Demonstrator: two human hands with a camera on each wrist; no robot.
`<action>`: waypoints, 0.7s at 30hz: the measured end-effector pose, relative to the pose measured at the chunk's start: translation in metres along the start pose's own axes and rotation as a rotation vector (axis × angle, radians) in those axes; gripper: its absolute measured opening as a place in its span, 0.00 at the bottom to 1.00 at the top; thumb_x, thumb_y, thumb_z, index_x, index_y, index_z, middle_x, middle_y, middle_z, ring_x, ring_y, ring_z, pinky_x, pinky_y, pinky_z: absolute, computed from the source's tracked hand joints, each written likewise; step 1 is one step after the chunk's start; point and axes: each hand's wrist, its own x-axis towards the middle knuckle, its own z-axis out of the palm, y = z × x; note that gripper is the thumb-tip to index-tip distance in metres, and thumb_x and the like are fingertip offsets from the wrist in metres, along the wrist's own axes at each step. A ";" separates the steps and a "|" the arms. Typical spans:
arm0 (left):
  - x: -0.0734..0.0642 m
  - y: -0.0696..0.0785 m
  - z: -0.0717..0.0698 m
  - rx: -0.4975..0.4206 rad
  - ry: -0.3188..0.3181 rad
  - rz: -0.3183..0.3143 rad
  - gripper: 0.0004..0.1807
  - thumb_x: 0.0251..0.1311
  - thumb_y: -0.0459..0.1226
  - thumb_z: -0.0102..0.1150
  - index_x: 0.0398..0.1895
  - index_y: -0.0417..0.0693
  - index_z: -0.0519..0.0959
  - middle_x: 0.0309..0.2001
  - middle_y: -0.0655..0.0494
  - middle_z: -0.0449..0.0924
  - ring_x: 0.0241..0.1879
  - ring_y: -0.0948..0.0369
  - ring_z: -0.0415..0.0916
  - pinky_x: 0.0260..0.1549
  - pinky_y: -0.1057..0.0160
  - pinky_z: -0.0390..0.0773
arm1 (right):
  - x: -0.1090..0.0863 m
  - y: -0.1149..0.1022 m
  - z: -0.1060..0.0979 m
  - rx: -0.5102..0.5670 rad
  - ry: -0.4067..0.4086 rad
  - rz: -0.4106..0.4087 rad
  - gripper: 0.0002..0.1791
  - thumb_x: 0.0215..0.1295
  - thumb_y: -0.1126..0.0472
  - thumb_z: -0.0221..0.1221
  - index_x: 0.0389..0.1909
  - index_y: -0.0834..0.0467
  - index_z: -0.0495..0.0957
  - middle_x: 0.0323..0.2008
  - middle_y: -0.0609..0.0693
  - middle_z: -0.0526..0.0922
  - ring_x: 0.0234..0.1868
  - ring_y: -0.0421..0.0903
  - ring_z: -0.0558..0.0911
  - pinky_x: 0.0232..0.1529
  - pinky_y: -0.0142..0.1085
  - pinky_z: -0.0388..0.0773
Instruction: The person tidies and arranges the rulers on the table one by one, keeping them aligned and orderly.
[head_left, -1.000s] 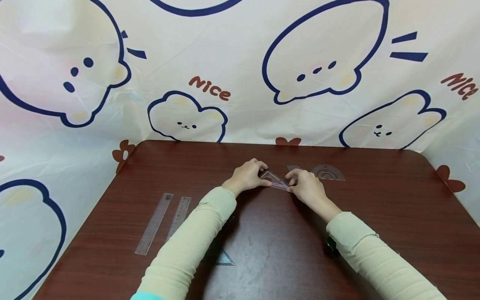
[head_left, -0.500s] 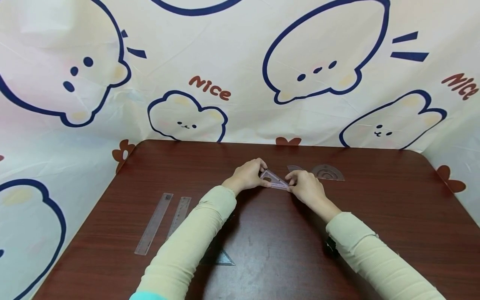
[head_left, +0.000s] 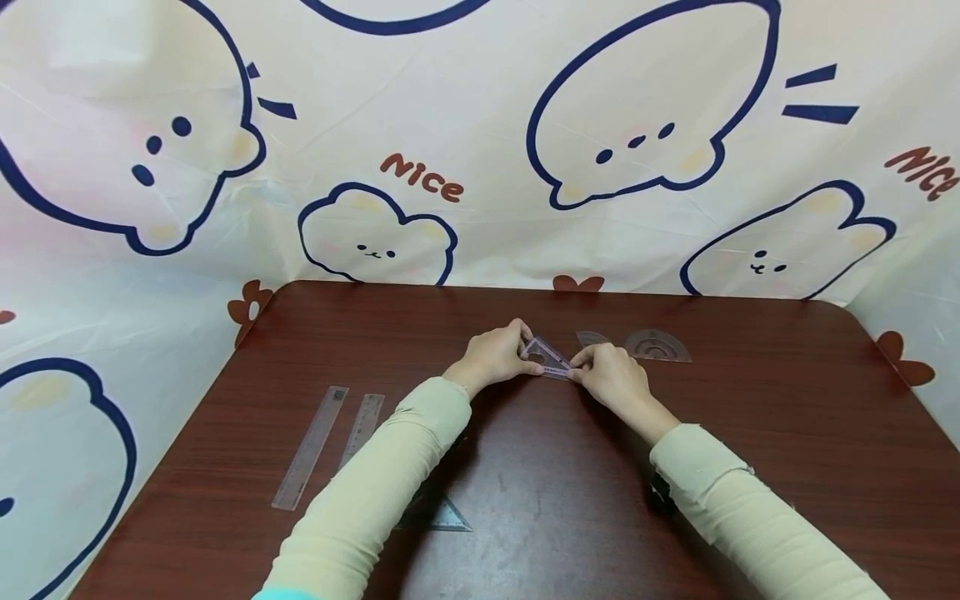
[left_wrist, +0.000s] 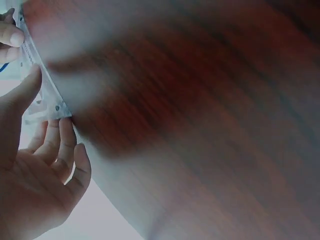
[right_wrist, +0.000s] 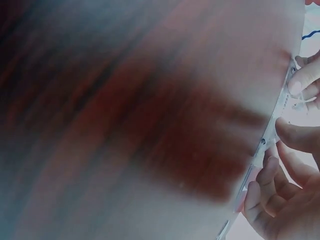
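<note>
A clear triangular set square (head_left: 553,360) is held between both hands near the far middle of the table. My left hand (head_left: 491,357) grips its left side, thumb on the near face and fingertips at the edge. In the left wrist view, the left thumb (left_wrist: 31,85) lies against the clear plastic. My right hand (head_left: 617,382) pinches the right corner between thumb and fingers. In the right wrist view the set square (right_wrist: 272,127) appears nearly edge-on, with the right thumb (right_wrist: 292,134) on it. Whether its lower edge touches the table cannot be told.
A clear protractor (head_left: 658,345) lies right of the right hand; another clear curved piece (head_left: 592,337) is partly hidden behind that hand. At left lie two clear rulers, a longer one (head_left: 311,450) and a shorter one (head_left: 363,425). Another set square (head_left: 450,518) is partly under the left arm.
The set square has tilted so more of its face shows. The right fingers have shifted slightly left along its corner. The left hand has barely moved.
</note>
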 end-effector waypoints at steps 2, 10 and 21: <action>-0.002 0.000 -0.001 -0.008 0.004 -0.005 0.21 0.62 0.52 0.65 0.51 0.52 0.75 0.37 0.64 0.80 0.34 0.64 0.75 0.41 0.58 0.71 | 0.000 0.000 0.000 0.006 -0.001 0.004 0.07 0.64 0.57 0.66 0.38 0.55 0.86 0.28 0.47 0.81 0.28 0.45 0.77 0.26 0.41 0.70; -0.010 -0.002 -0.007 -0.020 0.039 -0.027 0.12 0.68 0.50 0.59 0.45 0.55 0.81 0.40 0.65 0.83 0.36 0.65 0.78 0.41 0.56 0.74 | -0.005 0.001 -0.006 0.020 0.011 -0.007 0.08 0.65 0.56 0.65 0.38 0.56 0.85 0.28 0.46 0.81 0.27 0.45 0.76 0.25 0.39 0.68; -0.022 0.003 -0.013 -0.042 0.094 -0.035 0.10 0.68 0.51 0.59 0.41 0.57 0.82 0.33 0.68 0.81 0.32 0.66 0.77 0.41 0.54 0.73 | -0.011 -0.002 -0.012 0.017 0.055 -0.069 0.05 0.64 0.56 0.66 0.36 0.54 0.85 0.26 0.45 0.79 0.26 0.45 0.75 0.24 0.40 0.67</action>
